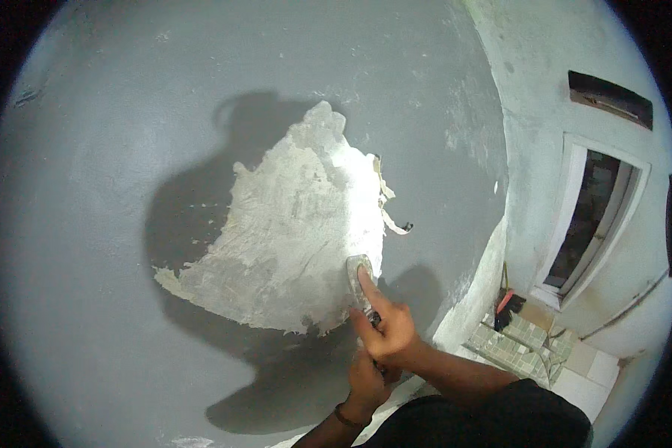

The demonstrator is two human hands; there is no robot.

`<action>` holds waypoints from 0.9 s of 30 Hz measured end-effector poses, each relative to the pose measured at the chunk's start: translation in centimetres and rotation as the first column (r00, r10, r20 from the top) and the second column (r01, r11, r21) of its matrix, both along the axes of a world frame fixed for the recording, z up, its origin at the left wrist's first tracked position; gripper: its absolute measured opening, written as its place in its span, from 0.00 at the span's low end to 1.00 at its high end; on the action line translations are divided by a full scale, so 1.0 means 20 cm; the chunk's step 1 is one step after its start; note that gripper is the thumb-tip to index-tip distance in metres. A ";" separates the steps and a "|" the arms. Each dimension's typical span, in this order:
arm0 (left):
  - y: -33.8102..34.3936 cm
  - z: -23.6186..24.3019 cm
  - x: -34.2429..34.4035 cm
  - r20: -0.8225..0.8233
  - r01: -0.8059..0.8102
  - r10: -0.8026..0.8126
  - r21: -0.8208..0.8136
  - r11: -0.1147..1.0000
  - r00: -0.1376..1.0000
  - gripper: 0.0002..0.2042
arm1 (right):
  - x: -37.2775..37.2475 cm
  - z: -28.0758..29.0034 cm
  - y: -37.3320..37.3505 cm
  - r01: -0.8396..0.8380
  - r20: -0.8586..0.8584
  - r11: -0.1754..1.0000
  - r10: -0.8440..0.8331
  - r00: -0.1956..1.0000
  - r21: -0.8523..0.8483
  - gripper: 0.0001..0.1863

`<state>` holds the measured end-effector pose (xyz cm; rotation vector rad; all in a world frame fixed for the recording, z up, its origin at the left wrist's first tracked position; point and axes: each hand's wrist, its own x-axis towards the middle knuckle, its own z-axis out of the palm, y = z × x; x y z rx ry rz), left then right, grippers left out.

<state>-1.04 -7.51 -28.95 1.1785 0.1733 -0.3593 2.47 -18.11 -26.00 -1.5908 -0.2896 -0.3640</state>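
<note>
A scraper with a worn, pale blade rests against the wall at the lower right part of a bare, whitish patch. My right hand is closed round its handle, the index finger stretched along the blade. Just below, my left hand wraps the lower end of the handle; a dark band circles that wrist. Grey paint surrounds the ragged patch. Loose strips of peeling paint curl away from its right edge. Most of the handle is hidden by my fingers.
To the right, past the wall corner, stands a pale wall with a white-framed window and a dark vent opening. A broom with dark bristles leans near a green tiled ledge. My shadow falls across the wall.
</note>
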 end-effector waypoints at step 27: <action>-0.01 -0.04 0.03 0.396 -0.043 -0.082 0.296 0.954 0.914 0.23 | 0.10 -0.12 0.01 0.083 0.022 0.981 -0.089 0.996 0.176 0.35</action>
